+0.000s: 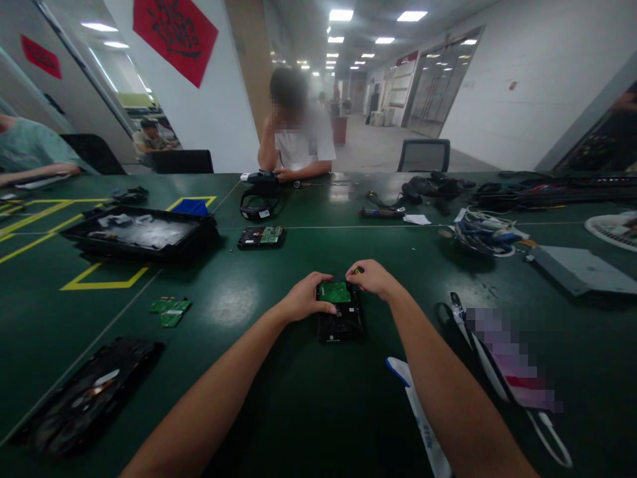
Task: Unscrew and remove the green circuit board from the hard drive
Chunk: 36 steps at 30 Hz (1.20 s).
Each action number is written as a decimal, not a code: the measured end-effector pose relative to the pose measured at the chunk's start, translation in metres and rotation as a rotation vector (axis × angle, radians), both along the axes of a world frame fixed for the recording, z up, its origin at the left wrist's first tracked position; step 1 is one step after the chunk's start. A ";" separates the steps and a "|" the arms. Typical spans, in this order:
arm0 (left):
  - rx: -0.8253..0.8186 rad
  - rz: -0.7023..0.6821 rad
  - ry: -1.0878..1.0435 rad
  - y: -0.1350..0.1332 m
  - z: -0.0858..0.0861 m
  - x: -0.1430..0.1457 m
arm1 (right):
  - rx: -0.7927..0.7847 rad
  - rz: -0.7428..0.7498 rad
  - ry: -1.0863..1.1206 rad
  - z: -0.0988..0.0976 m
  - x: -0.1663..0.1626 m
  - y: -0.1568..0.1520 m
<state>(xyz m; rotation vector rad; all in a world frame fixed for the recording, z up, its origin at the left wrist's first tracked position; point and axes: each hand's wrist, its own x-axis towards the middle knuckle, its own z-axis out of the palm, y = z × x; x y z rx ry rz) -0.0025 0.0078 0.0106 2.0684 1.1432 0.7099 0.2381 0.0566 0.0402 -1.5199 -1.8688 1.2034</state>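
A black hard drive (341, 328) with a green circuit board (334, 292) on its upper face lies on the green table in front of me. My left hand (307, 297) grips its left side, the thumb resting across the drive just below the board. At the board's right corner, my right hand (374, 277) pinches a small screwdriver (358, 270); only its yellow-and-black end shows above the fingers, and the tip is hidden. Farther left lie loose green circuit boards (172, 311) and an opened black drive casing (94, 395).
Another hard drive (261, 237) lies ahead, beyond it a black strap (259, 204). A black tray (142, 229) stands left. To the right are bundled cables (485, 234), a metal box (584, 269), a lanyard (485, 358) and a white-blue strip (423, 425). A person sits opposite.
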 end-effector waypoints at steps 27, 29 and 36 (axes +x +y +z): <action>0.039 0.018 0.023 -0.003 -0.013 -0.002 | 0.147 0.014 0.059 -0.011 -0.004 -0.017; 0.022 0.018 0.015 -0.003 -0.013 -0.002 | 0.138 0.021 0.042 -0.011 -0.006 -0.017; -0.012 0.018 -0.031 -0.003 -0.011 -0.001 | 0.250 0.066 -0.100 -0.009 -0.009 -0.011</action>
